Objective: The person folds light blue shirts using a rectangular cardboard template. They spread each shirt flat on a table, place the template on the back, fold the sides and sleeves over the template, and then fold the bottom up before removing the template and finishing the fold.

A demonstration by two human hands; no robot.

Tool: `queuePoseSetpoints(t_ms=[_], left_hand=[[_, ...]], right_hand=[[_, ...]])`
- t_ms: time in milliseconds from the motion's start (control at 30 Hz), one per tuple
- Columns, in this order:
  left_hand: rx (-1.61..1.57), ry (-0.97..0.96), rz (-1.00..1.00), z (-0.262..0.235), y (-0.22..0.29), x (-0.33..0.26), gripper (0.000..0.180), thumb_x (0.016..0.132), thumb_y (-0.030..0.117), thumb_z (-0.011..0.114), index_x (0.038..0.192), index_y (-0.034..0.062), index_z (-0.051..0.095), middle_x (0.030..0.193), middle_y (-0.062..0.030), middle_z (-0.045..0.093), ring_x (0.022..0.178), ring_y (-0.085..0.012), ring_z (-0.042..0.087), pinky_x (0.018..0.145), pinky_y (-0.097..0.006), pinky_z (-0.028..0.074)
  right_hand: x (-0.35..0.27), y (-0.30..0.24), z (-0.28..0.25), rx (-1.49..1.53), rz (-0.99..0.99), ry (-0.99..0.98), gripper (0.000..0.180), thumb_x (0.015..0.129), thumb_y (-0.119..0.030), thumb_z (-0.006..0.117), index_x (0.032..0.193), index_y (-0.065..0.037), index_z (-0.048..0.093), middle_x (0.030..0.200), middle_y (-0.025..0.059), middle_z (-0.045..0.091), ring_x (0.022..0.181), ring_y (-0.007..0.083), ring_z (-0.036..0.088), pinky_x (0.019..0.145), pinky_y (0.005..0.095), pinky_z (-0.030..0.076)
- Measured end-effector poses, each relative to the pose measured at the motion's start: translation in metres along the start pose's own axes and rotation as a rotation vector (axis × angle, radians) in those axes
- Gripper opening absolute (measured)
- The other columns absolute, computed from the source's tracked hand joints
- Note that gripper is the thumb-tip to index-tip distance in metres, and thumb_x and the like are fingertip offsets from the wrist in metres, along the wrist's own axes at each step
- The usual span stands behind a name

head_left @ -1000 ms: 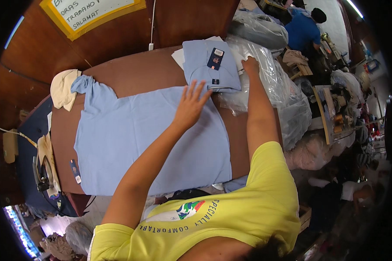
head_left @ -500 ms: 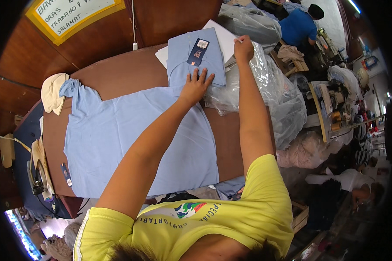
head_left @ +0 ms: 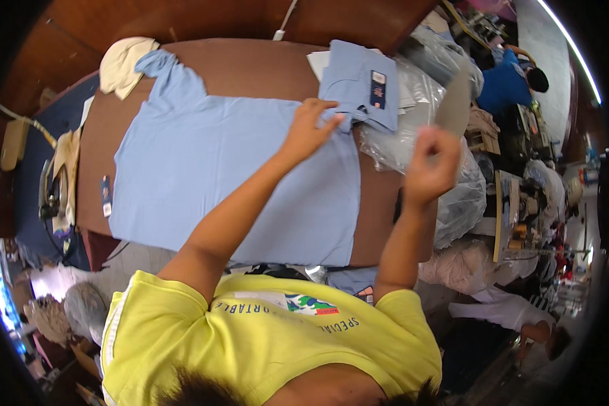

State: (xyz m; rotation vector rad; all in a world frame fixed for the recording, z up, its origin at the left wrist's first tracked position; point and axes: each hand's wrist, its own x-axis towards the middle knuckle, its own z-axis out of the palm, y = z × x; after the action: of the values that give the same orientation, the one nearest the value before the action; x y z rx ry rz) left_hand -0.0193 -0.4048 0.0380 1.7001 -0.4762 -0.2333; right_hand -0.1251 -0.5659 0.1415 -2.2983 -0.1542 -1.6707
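Iron (head_left: pixel 49 207) far left of both hands, outline hard to make out. Spread blue garment (head_left: pixel 183 169) left of and under left forearm (head_left: pixel 233 210), partly hidden by it. Left hand (head_left: pixel 307 132) at folded blue shirt's (head_left: pixel 348 78) near edge, fingertips at collar; can't tell if pinching. Folded shirt lies between and beyond hands, navy tag (head_left: pixel 377 91) on top. Right hand (head_left: pixel 432 162), blurred, clenched on pale sheet (head_left: pixel 456 103), edges smeared. Clear plastic (head_left: pixel 461 220) behind right hand, partly covered.
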Motion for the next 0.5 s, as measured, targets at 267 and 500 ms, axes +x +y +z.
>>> queuePoseSetpoints(t_ms=[267,500], left_hand=[[-0.44,-0.208,-0.581,-0.165,-0.034,-0.166,0.07,0.074,0.015,0.068,0.133,0.002,0.032,0.115,-0.0118,0.052,0.097,-0.0178,0.054,0.071,-0.028,0.047],[-0.489,-0.006,-0.445,-0.268,-0.052,-0.232,0.076,0.075,-0.002,0.061,0.14,0.0048,0.022,0.106,-0.0116,0.059,0.091,-0.0158,0.059,0.078,-0.025,0.047]], right_hand=[[-0.127,-0.217,0.035,0.664,0.143,-0.898,0.032,0.07,-0.021,0.072,0.095,-0.006,0.059,0.092,0.0088,0.059,0.088,0.0272,0.055,0.076,0.0363,0.044],[-0.179,-0.183,0.037,0.313,0.594,-0.932,0.058,0.077,-0.024,0.068,0.125,-0.007,0.041,0.116,0.0176,0.048,0.101,0.0281,0.052,0.085,0.0389,0.042]])
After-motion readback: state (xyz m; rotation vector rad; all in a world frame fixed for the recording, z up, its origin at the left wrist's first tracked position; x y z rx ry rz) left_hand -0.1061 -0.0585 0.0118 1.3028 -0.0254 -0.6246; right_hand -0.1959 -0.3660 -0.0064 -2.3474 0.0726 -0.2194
